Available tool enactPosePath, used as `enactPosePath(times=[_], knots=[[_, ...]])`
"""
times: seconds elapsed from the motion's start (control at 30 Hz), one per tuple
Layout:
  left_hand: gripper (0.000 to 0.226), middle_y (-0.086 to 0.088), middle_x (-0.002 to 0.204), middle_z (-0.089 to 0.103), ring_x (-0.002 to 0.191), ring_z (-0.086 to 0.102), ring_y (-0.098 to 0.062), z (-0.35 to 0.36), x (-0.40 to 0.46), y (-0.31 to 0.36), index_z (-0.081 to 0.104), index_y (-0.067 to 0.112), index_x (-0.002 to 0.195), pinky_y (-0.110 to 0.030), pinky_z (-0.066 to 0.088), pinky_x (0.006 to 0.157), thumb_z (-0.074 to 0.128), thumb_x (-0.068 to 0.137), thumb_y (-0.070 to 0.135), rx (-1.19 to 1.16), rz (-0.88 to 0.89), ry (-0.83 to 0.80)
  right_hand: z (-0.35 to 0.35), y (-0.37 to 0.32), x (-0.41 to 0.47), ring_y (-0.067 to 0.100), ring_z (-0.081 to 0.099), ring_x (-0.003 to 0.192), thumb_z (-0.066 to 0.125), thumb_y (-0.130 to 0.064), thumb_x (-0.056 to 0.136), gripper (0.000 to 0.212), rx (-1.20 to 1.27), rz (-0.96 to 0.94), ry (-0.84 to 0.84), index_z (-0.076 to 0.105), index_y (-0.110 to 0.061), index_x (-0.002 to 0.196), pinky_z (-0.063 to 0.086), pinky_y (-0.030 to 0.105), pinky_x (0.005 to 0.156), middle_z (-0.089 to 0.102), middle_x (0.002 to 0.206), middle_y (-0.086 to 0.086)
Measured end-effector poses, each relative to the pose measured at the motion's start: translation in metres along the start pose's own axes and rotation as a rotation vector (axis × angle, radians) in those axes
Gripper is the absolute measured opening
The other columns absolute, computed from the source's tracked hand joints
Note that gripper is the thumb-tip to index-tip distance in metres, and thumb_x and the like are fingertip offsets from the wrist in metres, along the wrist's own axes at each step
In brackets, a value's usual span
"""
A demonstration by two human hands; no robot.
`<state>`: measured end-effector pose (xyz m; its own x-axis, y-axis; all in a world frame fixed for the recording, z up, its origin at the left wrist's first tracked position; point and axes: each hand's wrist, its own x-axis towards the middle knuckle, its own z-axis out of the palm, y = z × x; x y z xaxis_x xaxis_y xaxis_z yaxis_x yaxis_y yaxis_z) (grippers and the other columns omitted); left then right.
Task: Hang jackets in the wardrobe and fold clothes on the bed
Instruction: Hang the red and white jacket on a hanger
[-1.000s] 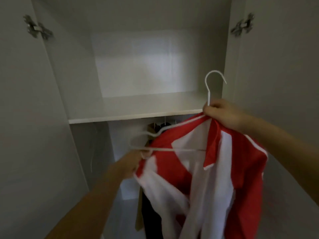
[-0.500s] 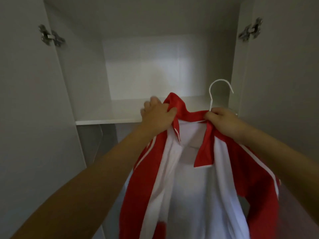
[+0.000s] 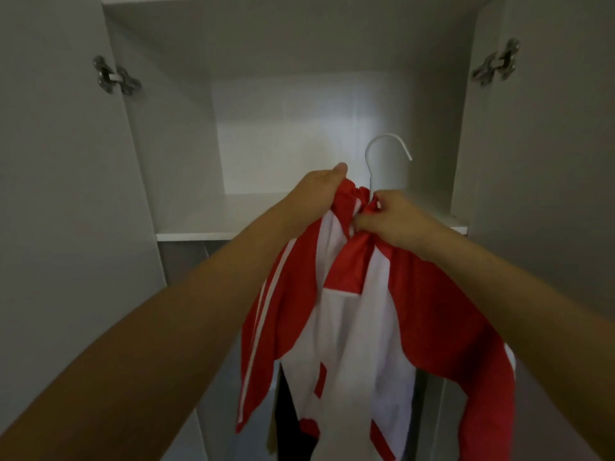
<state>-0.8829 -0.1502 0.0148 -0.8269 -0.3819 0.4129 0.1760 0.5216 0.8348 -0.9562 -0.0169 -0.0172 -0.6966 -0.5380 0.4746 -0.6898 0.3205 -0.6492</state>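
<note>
I see both my left hand (image 3: 314, 194) and right hand (image 3: 391, 221) gripping the red-and-white jacket (image 3: 359, 321) collar, white hanger (image 3: 382, 161) hook rising just above my fingers.

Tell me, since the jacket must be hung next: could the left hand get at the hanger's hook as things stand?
Probably yes: the hook stands bare just above the jacket collar, but the left hand must first release the collar it grips.

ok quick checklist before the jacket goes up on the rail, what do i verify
1. Hanger hook free above the collar: ok.
2. Left hand holds the jacket at the collar: ok.
3. Right hand pinches the fabric by the hook's stem: ok.
4. Both shoulders seated on the hanger: cannot tell, fabric is bunched.
5. Wardrobe doors open: ok.
6. Rail under the shelf has a free spot: cannot tell, hidden.
</note>
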Motion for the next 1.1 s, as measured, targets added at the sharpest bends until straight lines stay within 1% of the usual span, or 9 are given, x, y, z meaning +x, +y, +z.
enactPosePath(times=[0.23, 0.37, 0.5, 0.6, 0.7, 0.8, 0.9, 0.97, 1.1], knots=[[0.029, -0.023, 0.118, 0.064, 0.099, 0.061, -0.023, -0.026, -0.015, -0.043, 0.062, -0.005, 0.12, -0.037, 0.049, 0.099, 0.044, 0.101, 0.009, -0.132, -0.051, 0.035, 0.02, -0.011, 0.012, 0.014, 0.061, 0.056, 0.07, -0.006, 0.074, 0.005, 0.231, 0.126, -0.17, 0.067, -0.003, 0.078, 0.052, 0.022, 0.054, 0.065, 0.063, 0.004], [0.044, -0.017, 0.135, 0.056, 0.121, 0.056, -0.027, -0.03, -0.01, -0.039, 0.05, 0.001, 0.137, -0.038, 0.042, 0.108, 0.039, 0.096, -0.009, -0.281, -0.082, 0.017, 0.03, -0.013, 0.009, 0.013, 0.069, 0.083, 0.085, -0.022, 0.068, 0.042, 0.203, 0.034, -0.418, 0.063, -0.01, 0.102, 0.058, 0.025, 0.066, 0.073, 0.088, 0.001], [0.032, -0.029, 0.119, 0.062, 0.097, 0.063, -0.032, -0.029, -0.006, -0.023, 0.061, -0.009, 0.121, -0.046, 0.05, 0.099, 0.05, 0.094, 0.006, -0.402, -0.142, -0.04, 0.053, -0.012, 0.002, 0.005, 0.055, 0.098, 0.082, -0.067, 0.05, 0.106, -0.18, 0.105, -0.306, 0.031, -0.025, 0.133, 0.05, 0.023, 0.081, 0.049, 0.115, -0.016], [0.03, -0.027, 0.111, 0.066, 0.089, 0.067, -0.032, -0.03, 0.001, -0.016, 0.066, -0.008, 0.113, -0.042, 0.058, 0.086, 0.052, 0.095, 0.012, -0.45, -0.123, -0.069, 0.062, -0.003, 0.01, 0.017, 0.057, 0.088, 0.069, -0.062, 0.074, 0.063, -0.354, 0.064, -0.057, 0.05, -0.019, 0.115, 0.048, 0.03, 0.074, 0.057, 0.102, -0.006], [0.023, -0.012, 0.098, 0.072, 0.083, 0.071, -0.021, -0.036, 0.008, -0.015, 0.069, 0.003, 0.108, -0.029, 0.058, 0.072, 0.054, 0.094, 0.015, -0.351, -0.093, -0.02, 0.056, 0.002, 0.022, 0.022, 0.065, 0.078, 0.067, -0.032, 0.084, 0.019, -0.058, 0.122, 0.002, 0.067, -0.014, 0.087, 0.049, 0.03, 0.063, 0.068, 0.083, 0.001], [0.031, -0.003, 0.121, 0.054, 0.12, 0.049, -0.023, -0.043, 0.0, -0.048, 0.061, 0.009, 0.122, -0.034, 0.038, 0.104, 0.054, 0.095, 0.02, 0.189, 0.026, 0.199, 0.05, -0.003, 0.028, 0.017, 0.067, 0.068, 0.069, -0.009, 0.079, 0.016, 0.322, 0.295, 0.048, 0.073, -0.005, 0.095, 0.057, 0.029, 0.069, 0.072, 0.085, 0.007], [0.017, -0.005, 0.102, 0.056, 0.096, 0.055, -0.016, -0.025, -0.07, -0.124, 0.059, 0.012, 0.106, -0.03, 0.047, 0.087, 0.048, 0.096, 0.02, 0.178, 0.247, 0.527, 0.054, -0.01, 0.032, 0.017, 0.069, 0.075, 0.068, -0.008, 0.081, 0.02, 0.532, 0.38, 0.1, 0.069, -0.006, 0.101, 0.058, 0.028, 0.073, 0.071, 0.1, 0.012], [0.015, -0.003, 0.08, 0.057, 0.071, 0.056, -0.011, 0.0, -0.124, -0.18, 0.055, 0.015, 0.087, -0.033, 0.052, 0.072, 0.047, 0.098, 0.022, 0.054, 0.015, 0.424, 0.064, -0.021, 0.031, 0.023, 0.07, 0.085, 0.067, -0.01, 0.083, 0.028, 0.621, 0.407, 0.103, 0.067, -0.003, 0.111, 0.058, 0.035, 0.082, 0.071, 0.104, 0.013], [0.026, 0.001, 0.071, 0.052, 0.063, 0.05, -0.008, 0.052, -0.168, -0.261, 0.053, 0.017, 0.07, -0.03, 0.051, 0.066, 0.053, 0.096, 0.011, 0.048, -0.696, -0.258, 0.087, -0.042, 0.022, 0.025, 0.07, 0.088, 0.066, -0.014, 0.086, 0.034, 0.697, 0.409, 0.087, 0.064, -0.004, 0.118, 0.058, 0.038, 0.083, 0.071, 0.101, 0.011]])
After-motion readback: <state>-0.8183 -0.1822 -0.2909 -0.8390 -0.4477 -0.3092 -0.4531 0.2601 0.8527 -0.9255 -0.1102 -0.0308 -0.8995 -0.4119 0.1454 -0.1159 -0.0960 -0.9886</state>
